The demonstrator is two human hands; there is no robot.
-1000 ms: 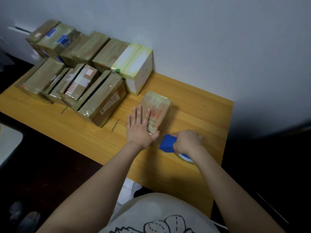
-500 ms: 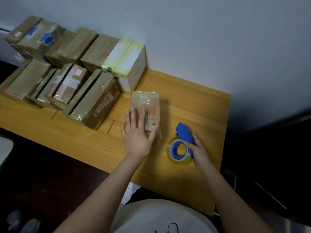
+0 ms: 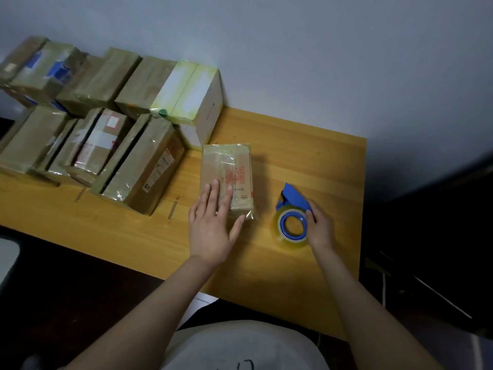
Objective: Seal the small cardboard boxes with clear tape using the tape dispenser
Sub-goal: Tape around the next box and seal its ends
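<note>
Head view, looking down on a wooden worktop (image 3: 306, 156) pushed against a pale wall (image 3: 320, 62). Toward the middle of it, a small cardboard box (image 3: 229, 166), lying flat with its long sides running from the near edge toward the far edge, wrapped in glossy clear tape and printed in red on top (print too blurred to read). At its near right corner, a loose, crinkled flap of tape (image 3: 250, 215) sticking out.

Left hand (image 3: 210, 231) laid flat over the box's near end, fingers straight and slightly spread, thumb stretched along the near side. Presses, does not grasp.

Just beside the box, apart from it and closer to the worktop's right edge, the tape dispenser (image 3: 293, 201), blue, lying on its side with the roll of clear tape (image 3: 277, 236) facing up. Right hand (image 3: 321, 231) holding the dispenser from its right side, thumb against the blue hub, other fingers curled round the blue body.

Filling the far left corner and the left end of the worktop, a pile of taped boxes (image 3: 144, 166) in two rows, the back row against the wall. At the right end of that back row, a white box (image 3: 198, 102) with yellowed tape, close to the far end of the small box (touching or not: impossible to tell). At the near edge, a light shirt (image 3: 240, 343).
</note>
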